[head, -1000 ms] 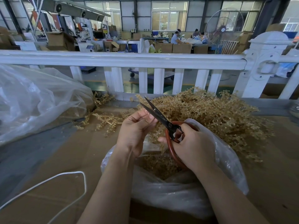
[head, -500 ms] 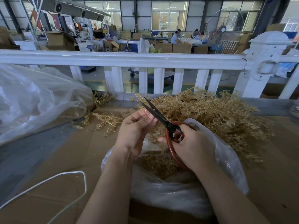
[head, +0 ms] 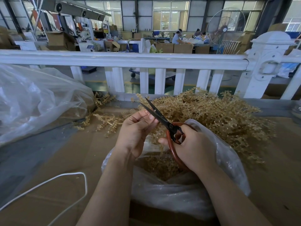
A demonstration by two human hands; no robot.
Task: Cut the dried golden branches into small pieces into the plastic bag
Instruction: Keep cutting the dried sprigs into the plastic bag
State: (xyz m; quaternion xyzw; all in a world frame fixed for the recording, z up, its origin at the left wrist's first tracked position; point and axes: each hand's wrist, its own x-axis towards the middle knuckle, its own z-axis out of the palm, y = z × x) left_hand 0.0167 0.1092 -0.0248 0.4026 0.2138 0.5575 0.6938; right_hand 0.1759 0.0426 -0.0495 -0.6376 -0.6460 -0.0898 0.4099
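Pinching a sprig (head: 156, 136) in your left hand (head: 135, 132) over the bag (head: 228, 160), your right hand (head: 193, 147) clenched on the open scissors (head: 164, 121), hold the stem near the cut (it looks light, brittle).

From my remote view: a white railing (head: 123, 60) with a thick post (head: 267, 62) crosses the workshop. Beyond it lie a green floor (head: 187, 88), cardboard boxes (head: 182, 48), a standing fan (head: 225, 28) and daylit windows (head: 171, 15).
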